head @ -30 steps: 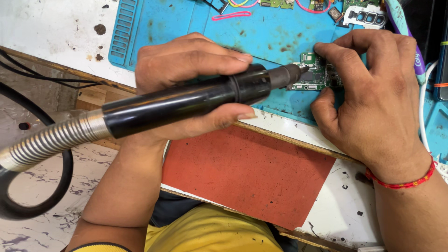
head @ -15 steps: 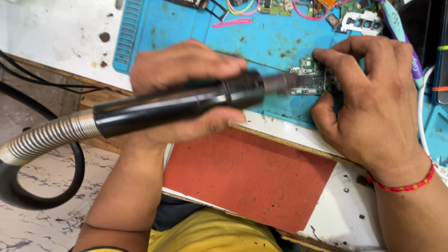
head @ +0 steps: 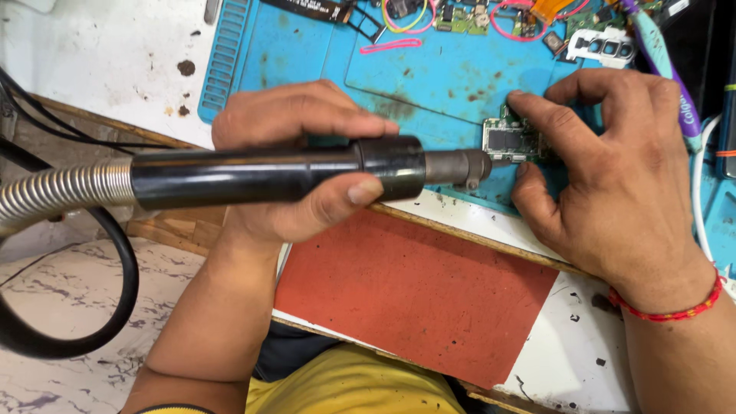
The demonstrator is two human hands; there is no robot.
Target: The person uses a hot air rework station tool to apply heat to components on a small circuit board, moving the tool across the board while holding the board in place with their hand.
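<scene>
Left hand [head: 295, 165] grasps the hot-air handpiece [head: 307, 172], long axis horizontal, nozzle pointing right at the circuit board [head: 512, 140], pinned by the right hand [head: 613, 176] on the blue mat [head: 429, 77] near the counter [head: 107, 54] edge.

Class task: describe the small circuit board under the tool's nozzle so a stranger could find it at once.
Start at the blue work mat covering the bench top. Near its front edge, the right hand pins a small circuit board. Unlike the parts along the mat's far edge, it carries a dark square chip.
</scene>
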